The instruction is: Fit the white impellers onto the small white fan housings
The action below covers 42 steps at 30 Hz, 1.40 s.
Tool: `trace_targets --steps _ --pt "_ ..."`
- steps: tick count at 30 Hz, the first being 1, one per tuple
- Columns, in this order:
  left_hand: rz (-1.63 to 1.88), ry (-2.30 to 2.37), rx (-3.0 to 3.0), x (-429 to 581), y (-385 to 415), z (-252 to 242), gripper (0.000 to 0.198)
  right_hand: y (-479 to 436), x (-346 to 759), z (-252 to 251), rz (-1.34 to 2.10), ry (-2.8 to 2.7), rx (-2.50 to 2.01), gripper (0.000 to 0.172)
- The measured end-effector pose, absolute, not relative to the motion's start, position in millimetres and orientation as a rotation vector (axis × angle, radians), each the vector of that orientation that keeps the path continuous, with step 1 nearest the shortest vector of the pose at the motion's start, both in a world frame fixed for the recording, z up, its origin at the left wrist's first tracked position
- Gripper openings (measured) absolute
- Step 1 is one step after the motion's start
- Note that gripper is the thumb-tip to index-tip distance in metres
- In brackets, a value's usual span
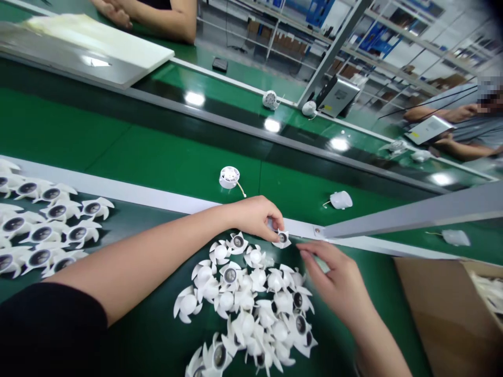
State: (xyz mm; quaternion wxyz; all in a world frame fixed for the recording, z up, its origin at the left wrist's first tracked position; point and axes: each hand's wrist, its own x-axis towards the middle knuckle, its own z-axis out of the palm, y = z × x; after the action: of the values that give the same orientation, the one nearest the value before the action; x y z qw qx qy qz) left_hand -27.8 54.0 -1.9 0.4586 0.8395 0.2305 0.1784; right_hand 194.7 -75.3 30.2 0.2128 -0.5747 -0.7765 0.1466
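My left hand [259, 217] reaches across the green table, its thumb and fingers closed on a small white fan impeller [282, 239] with a dark round hub. To the right, my right hand [332, 275] hovers with thumb and forefinger apart; nothing shows between them. Below both hands lies a loose pile of white fan impellers [245, 301], some hub side up, others face down. More impellers [43, 233] stand in rows at the far left, hub openings upward. Beyond my left hand, a round white fan housing [229, 177] with a short cable sits on the green belt.
A cardboard box [432, 314] with white parts stands at the right. A grey metal post [412, 212] slants over the belt. White housings [341, 200] lie along the belt. A white panel [90, 50] lies far left. Two people work across the line.
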Motion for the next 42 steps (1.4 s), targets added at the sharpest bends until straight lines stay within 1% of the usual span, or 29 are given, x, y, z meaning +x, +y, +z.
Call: trace_targets --steps 3,5,7,8,11,15,18,19,22,24,25,27,31,36,42 --pt "0.417 0.570 2.072 -29 54 -1 0.027 -37 195 27 0.033 -2.102 -1.618 0.024" --pt "0.417 0.563 2.080 -30 53 0 0.028 -2 196 23 -0.237 -2.101 -1.762 0.034" --pt "0.419 0.557 2.082 -31 53 -1 0.029 33 199 19 -0.407 -2.038 -1.948 0.042" --pt "0.421 0.554 2.082 -31 53 -1 0.029 48 200 16 -0.454 -1.972 -2.030 0.042" --pt "0.440 0.545 2.086 -32 54 -2 0.031 78 202 7 -0.489 -1.758 -2.188 0.034" --pt "0.440 0.537 2.076 -33 54 -4 0.034 82 195 6 -0.428 -1.704 -2.269 0.033" --pt "0.424 0.537 2.052 -33 54 -3 0.036 56 186 18 -0.353 -1.814 -2.234 0.018" --pt "0.418 0.547 2.020 -33 54 -3 0.036 44 183 24 -0.288 -1.870 -2.178 0.018" --pt "0.419 0.622 1.860 -33 56 -1 0.029 -2 179 40 0.121 -1.983 -1.817 0.024" --pt "0.428 0.682 1.770 -33 58 1 0.028 -31 179 43 0.384 -1.956 -1.565 0.021" --pt "0.428 0.700 1.732 -32 59 1 0.030 -43 179 42 0.450 -1.949 -1.486 0.019" --pt "0.419 0.704 1.667 -32 60 2 0.035 -61 180 35 0.466 -1.969 -1.397 0.018" --pt "0.381 0.631 1.667 -32 60 1 0.039 -71 180 18 0.381 -2.069 -1.291 0.019" --pt "0.308 0.682 1.756 -32 59 3 0.044 -70 179 6 0.343 -2.117 -1.321 0.017" --pt "0.210 0.681 1.663 -28 63 8 0.036 -65 174 3 0.408 -2.063 -1.392 0.017"
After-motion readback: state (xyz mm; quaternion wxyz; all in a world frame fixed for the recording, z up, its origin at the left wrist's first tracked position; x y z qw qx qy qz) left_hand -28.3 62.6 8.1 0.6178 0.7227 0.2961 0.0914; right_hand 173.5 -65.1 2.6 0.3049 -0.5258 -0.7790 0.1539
